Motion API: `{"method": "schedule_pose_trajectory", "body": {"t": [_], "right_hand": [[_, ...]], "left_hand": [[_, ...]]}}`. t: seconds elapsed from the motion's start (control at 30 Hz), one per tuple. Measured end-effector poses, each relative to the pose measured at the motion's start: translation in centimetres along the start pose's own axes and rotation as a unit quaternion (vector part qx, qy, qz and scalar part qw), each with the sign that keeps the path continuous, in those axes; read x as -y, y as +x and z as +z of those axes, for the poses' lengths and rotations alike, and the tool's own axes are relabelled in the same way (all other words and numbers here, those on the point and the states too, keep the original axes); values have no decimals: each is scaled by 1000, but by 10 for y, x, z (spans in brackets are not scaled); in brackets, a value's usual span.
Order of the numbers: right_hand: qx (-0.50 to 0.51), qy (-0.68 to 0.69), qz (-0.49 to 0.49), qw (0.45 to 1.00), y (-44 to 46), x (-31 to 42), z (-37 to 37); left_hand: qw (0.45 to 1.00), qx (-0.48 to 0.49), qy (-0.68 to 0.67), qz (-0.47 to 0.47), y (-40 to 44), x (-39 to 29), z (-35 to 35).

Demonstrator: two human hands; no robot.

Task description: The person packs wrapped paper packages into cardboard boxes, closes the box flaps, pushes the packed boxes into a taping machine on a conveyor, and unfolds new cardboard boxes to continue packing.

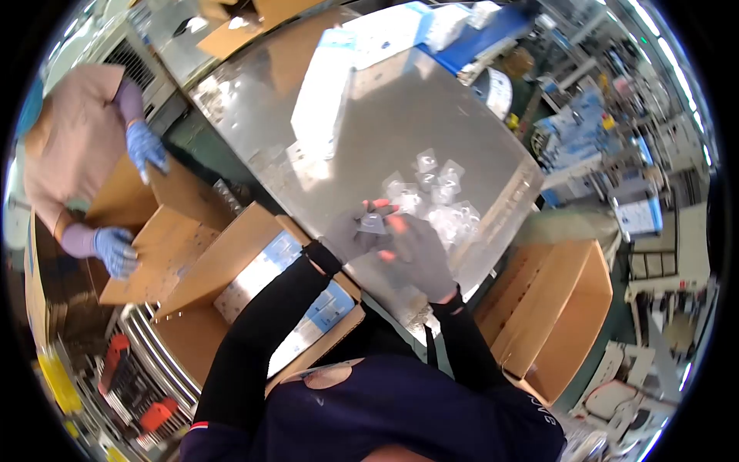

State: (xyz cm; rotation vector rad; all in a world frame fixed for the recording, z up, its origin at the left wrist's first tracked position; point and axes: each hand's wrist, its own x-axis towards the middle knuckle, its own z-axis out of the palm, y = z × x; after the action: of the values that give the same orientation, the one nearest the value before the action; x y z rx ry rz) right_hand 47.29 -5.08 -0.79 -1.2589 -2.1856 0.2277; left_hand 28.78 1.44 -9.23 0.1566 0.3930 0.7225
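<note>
Both of my hands meet over the near part of the metal table, in grey gloves that leave fingertips bare. My left hand is closed on a small clear plastic piece. Close beside that piece is my right hand, its thumb and forefinger apart, with some blur at the tips. I cannot make out anything held in it. Just beyond my hands lies a loose pile of similar clear plastic pieces, some with flat square tabs.
Long white boxes lie at the table's far side, beside a blue conveyor. An open carton holding blue-and-white boxes stands at left; another open carton stands at right. A co-worker in blue gloves handles a carton.
</note>
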Motion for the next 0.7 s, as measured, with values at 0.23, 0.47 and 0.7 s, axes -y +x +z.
{"method": "schedule_pose_trajectory", "body": {"t": [0.23,0.47,0.7], "right_hand": [[43,-4,-219,975,60,26,59],[12,51,-371,927,87,90,100],[158,54,-235,957,83,35,94]], "left_hand": [[940,-287,156,93,-132,-59,21],[851,-358,343,172,-228,-52,29],[309,-547,766,-137,-331,-24,-119]]}}
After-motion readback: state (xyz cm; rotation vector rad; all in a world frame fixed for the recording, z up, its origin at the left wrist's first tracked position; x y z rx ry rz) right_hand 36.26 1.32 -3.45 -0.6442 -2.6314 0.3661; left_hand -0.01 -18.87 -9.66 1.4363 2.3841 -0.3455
